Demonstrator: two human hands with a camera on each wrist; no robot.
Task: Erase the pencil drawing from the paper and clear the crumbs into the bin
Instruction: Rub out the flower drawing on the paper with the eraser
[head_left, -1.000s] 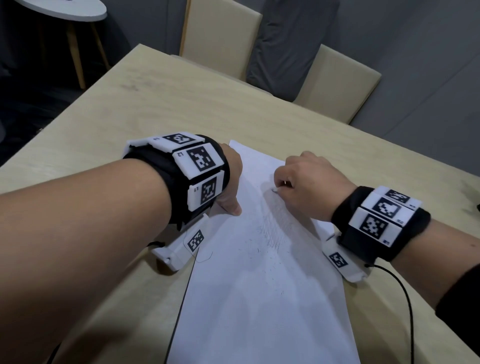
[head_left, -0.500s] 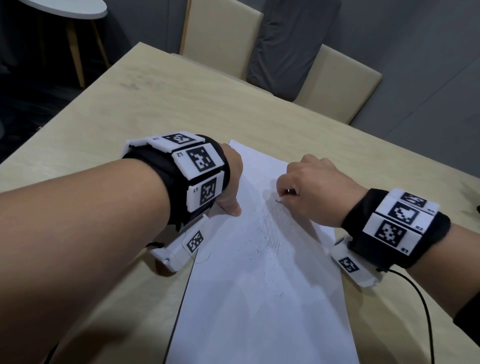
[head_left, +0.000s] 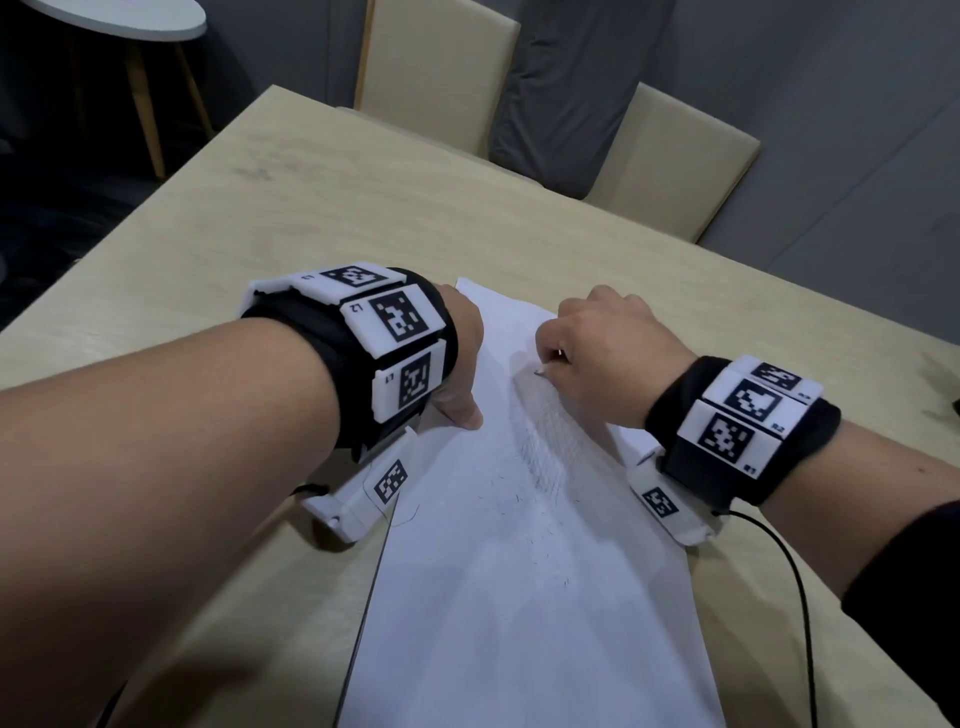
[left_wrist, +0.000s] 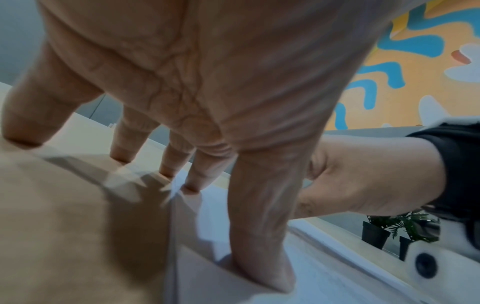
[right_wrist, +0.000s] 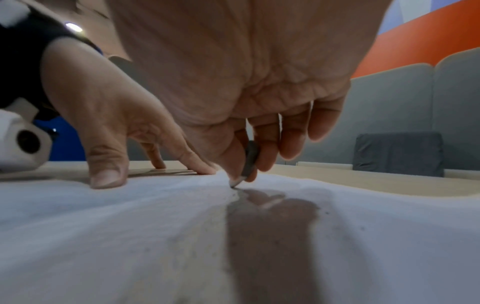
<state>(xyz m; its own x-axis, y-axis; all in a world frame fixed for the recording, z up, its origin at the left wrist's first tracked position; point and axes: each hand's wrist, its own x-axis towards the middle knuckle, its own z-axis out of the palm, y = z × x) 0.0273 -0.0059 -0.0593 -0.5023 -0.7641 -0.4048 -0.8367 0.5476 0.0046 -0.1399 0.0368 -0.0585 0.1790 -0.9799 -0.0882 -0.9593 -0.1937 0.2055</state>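
A white sheet of paper lies on the wooden table, with faint pencil hatching in its upper middle and dark eraser crumbs scattered below. My left hand presses the sheet's left edge with straight spread fingers. My right hand pinches a small grey eraser between thumb and fingers, its tip touching the paper at the top of the hatching. No bin is in view.
The light wooden table stretches beyond the paper. Two beige chairs and a grey cushion stand at its far edge. A small round side table is at the upper left. A black cable trails from my right wrist.
My right hand with the eraser slid back and forth over the hatching, first toward me and right, then slightly back up. My left hand stayed put.
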